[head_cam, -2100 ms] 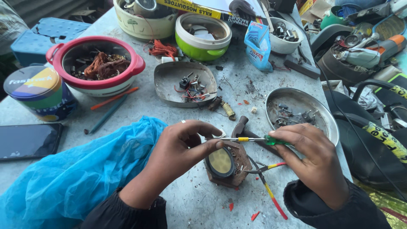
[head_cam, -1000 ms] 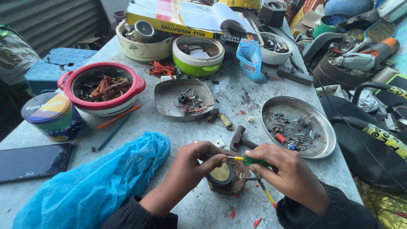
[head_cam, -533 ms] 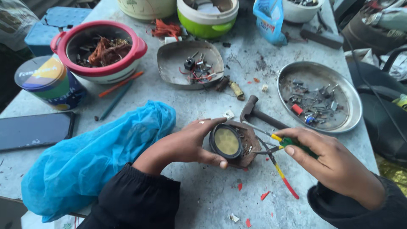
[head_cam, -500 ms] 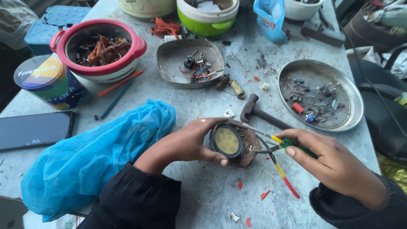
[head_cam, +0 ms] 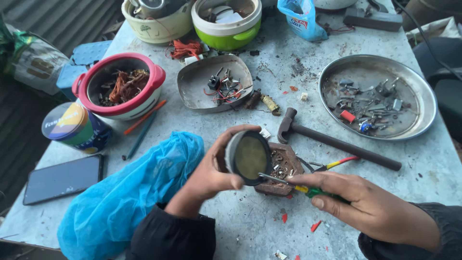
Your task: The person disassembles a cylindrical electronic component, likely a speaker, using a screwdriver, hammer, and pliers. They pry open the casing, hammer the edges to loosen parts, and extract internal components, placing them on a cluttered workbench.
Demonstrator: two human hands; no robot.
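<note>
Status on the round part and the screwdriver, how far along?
Done: the round dark part is lifted and tilted up off the brown block; loose bits already lie in the steel plate and the metal dish. In hand: left hand grips the round part, right hand puts the screwdriver tip at its lower rim. Left: the part is not free of the block yet; the hammer lies unused.

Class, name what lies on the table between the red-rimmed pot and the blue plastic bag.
In the head view, an orange pencil and a dark pencil lie between the red-rimmed pot and the blue plastic bag.
</note>
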